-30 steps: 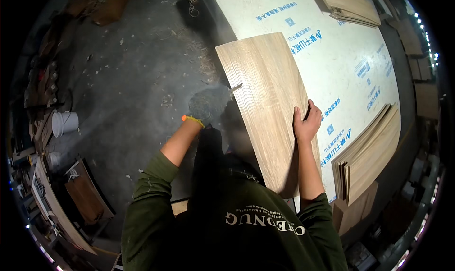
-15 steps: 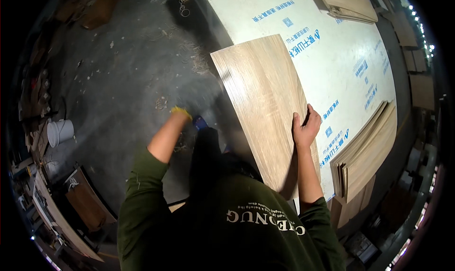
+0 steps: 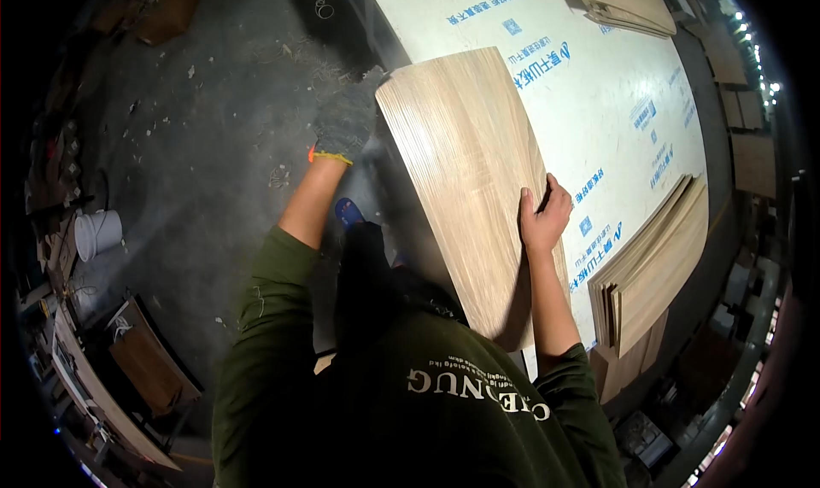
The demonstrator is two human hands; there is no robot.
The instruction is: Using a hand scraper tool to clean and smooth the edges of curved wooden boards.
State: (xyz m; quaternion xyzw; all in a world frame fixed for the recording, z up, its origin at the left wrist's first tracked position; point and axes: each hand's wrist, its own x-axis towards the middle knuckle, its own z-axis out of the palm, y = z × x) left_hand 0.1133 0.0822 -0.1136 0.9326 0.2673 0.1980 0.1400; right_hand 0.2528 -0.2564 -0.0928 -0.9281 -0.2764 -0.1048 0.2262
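A long wood-grain panel [image 3: 461, 163] lies on the white printed sheet [image 3: 623, 78], its left side sticking out past the sheet's edge over the floor. My bare right hand [image 3: 547, 216] grips the panel's right edge, thumb on the top face and fingers over the side. On the left, my left hand [image 3: 343, 131] is in a dark grey glove with a yellow cuff, just left of the panel's far left part. The glove blurs into the dark floor, so its fingers and anything in them cannot be made out.
Stacks of similar panels lie at the sheet's right [image 3: 653, 270] and far [image 3: 623, 1] edges. A white bucket [image 3: 98, 233] stands on the floor at left, near a leaning brown board [image 3: 147, 373]. Shavings and scraps litter the dark floor [image 3: 213, 146].
My left hand has moved away from my body, toward the panel's far left corner. My right hand keeps its hold on the panel's right edge. The view has shifted slightly.
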